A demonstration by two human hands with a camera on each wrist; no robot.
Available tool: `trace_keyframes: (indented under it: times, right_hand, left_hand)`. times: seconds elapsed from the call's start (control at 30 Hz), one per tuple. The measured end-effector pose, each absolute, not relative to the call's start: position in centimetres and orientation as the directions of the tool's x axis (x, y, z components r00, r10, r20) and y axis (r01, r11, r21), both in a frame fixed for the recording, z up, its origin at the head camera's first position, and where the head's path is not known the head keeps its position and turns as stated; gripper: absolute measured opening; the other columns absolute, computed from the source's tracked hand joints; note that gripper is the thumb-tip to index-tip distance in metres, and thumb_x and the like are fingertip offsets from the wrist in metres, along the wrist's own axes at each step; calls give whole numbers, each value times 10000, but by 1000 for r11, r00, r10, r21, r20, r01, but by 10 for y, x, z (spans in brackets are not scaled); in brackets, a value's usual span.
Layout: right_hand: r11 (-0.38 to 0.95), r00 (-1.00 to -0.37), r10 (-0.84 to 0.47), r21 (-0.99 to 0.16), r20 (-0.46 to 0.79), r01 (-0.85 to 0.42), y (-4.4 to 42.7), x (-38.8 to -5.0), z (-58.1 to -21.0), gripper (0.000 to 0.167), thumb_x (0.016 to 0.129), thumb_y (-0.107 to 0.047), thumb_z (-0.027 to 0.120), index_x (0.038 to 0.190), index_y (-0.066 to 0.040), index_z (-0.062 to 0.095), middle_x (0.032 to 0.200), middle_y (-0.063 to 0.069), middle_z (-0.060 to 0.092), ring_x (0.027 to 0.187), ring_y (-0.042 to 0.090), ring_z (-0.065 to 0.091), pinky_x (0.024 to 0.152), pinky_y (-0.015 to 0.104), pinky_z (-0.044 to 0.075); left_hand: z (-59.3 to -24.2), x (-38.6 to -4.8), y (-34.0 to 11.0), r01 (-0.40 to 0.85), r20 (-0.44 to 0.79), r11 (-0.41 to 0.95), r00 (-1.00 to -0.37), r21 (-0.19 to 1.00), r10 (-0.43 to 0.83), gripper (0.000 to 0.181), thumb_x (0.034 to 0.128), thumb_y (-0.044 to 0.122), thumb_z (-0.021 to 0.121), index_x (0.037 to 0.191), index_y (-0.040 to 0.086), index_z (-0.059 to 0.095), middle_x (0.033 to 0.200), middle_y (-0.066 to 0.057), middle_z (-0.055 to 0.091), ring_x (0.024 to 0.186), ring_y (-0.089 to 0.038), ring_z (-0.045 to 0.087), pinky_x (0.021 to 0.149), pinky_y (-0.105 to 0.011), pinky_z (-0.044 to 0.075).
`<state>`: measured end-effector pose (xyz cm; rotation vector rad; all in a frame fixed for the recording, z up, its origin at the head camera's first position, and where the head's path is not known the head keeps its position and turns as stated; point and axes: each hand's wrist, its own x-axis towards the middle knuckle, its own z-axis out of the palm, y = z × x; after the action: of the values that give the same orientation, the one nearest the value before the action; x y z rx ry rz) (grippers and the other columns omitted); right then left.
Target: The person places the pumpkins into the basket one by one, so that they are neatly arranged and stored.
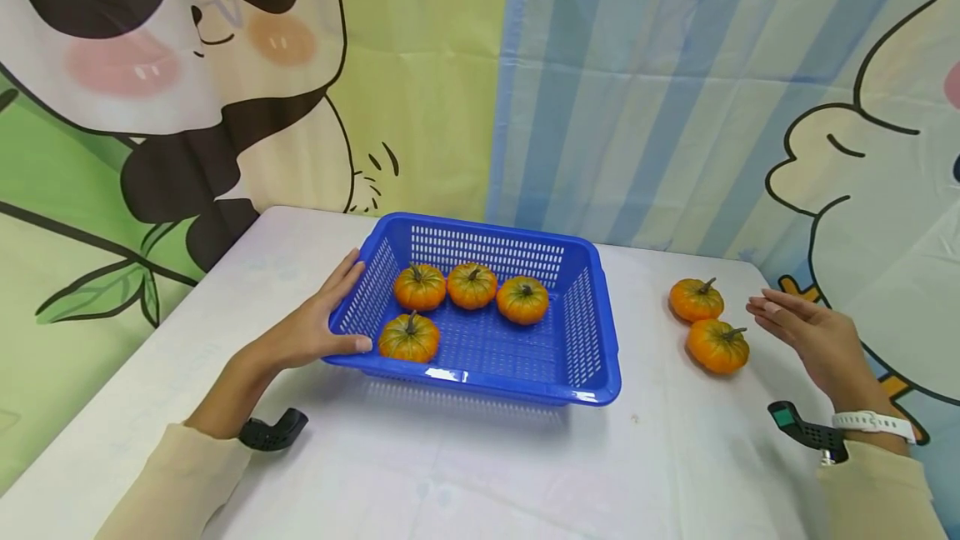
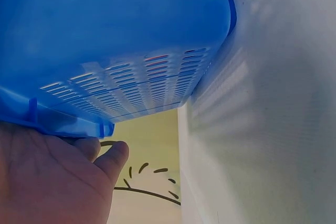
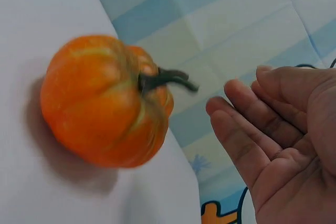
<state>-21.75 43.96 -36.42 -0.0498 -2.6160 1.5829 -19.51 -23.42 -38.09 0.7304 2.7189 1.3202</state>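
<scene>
My left hand (image 1: pixel 313 325) rests against the left rim of a blue plastic basket (image 1: pixel 517 390), fingers extended along the outer side and thumb over the front corner. Inside the basket sit several small orange pumpkins, one (image 1: pixel 408 338) close to that thumb. In the left wrist view the palm (image 2: pixel 58 177) lies by the rim, below the slotted basket wall (image 2: pixel 136 82). My right hand (image 1: pixel 817 344) is held with fingers nearly straight and nothing in it. Just left of it on the table are two pumpkins, a nearer one (image 1: pixel 717 347) and a farther one (image 1: pixel 696 300), both apart from the fingers.
The table (image 1: pixel 480 473) has a white cover. Behind it hangs a cartoon-printed curtain (image 1: pixel 600 90). Each wrist carries a black strapped device (image 1: pixel 273 430), and a white band (image 1: pixel 873 423) circles the right wrist.
</scene>
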Motion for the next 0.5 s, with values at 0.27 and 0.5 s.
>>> trace_keyframes:
  times: [0.27,0.5]
  right_hand:
    - [443,-995,37,-891,-94,101,455,-221,-388,700,970,-340,595,1454,91,332,1026,-280,607,931,-65,625,817,176,510]
    - [513,-978,-43,-845,-203,153,450,-224,-399,781,968,-399,587,1483,89,262,1478,213,375,940,-146,484,820,176,515]
  left_hand:
    - [-381,-195,-234,404,178,529,-887,746,425,1074,790,310,760,1569,89,54,1625,-31,-99,1458,-395,-4,1065,-686,167]
    - [-381,-195,-234,407,182,531,-887,743,424,1072,791,334,755,1569,88,59,1625,-51,-93,1454,-413,8,1058,-691,176]
